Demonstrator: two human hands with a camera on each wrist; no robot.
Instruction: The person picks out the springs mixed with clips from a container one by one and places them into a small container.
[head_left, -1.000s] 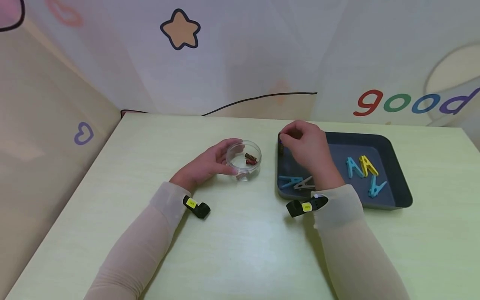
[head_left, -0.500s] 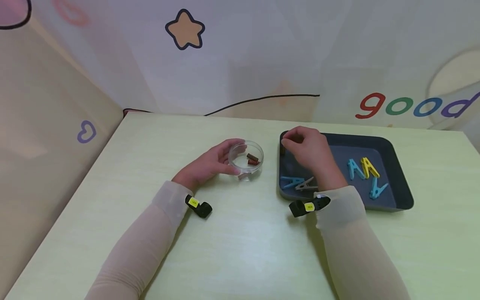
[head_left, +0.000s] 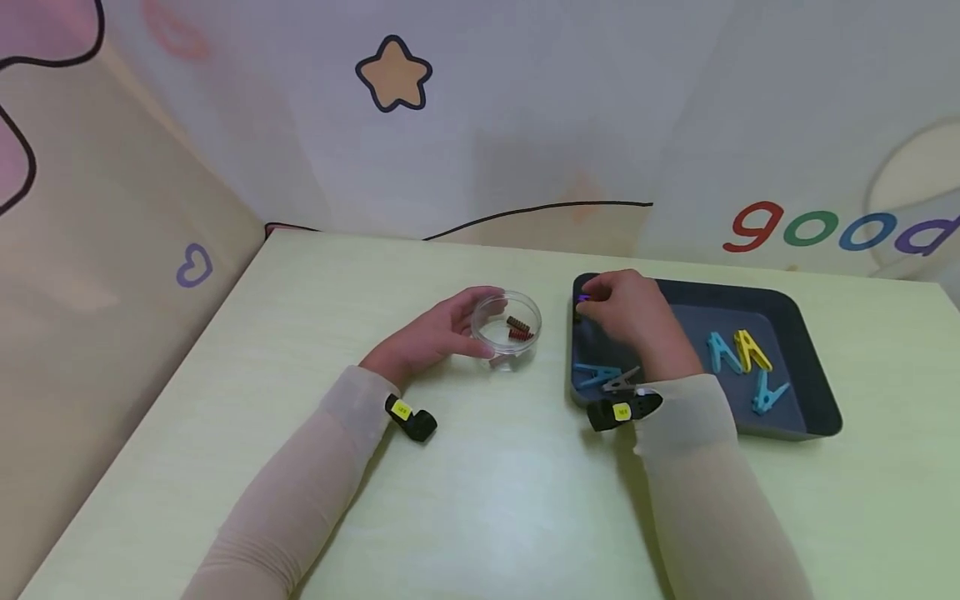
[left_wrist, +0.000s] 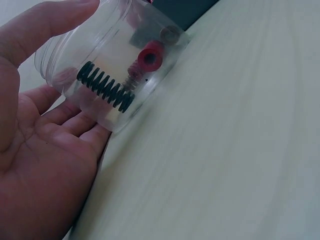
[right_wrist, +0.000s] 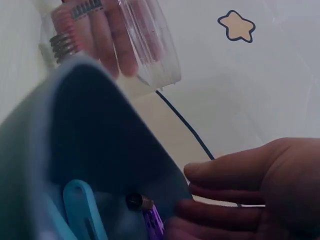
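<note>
While left hand (head_left: pixel 431 337) cups spring-filled jar (head_left: pixel 510 327), right hand (head_left: pixel 626 312) pinches inside tray (head_left: pixel 795 367).

A pale yellow-green table (head_left: pixel 480 500) with faint wood grain is seen. A clear plastic dish (head_left: pixel 507 330) contains a dark brown spring (head_left: pixel 517 322) and a red spring (head_left: pixel 521 334). Blue clothespins (head_left: pixel 723 352), a yellow clothespin (head_left: pixel 752 350) and a grey clothespin (head_left: pixel 622 380) are shown in a dark slate-grey tray (head_left: pixel 810 333); a purple piece (right_wrist: pixel 152 224) is visible in its corner. The backdrop is printed with an orange, black-outlined star (head_left: pixel 393 75), a purple heart (head_left: pixel 194 266) and multicoloured letters (head_left: pixel 840 227). Beige sleeves (head_left: pixel 315 483) are worn.
</note>
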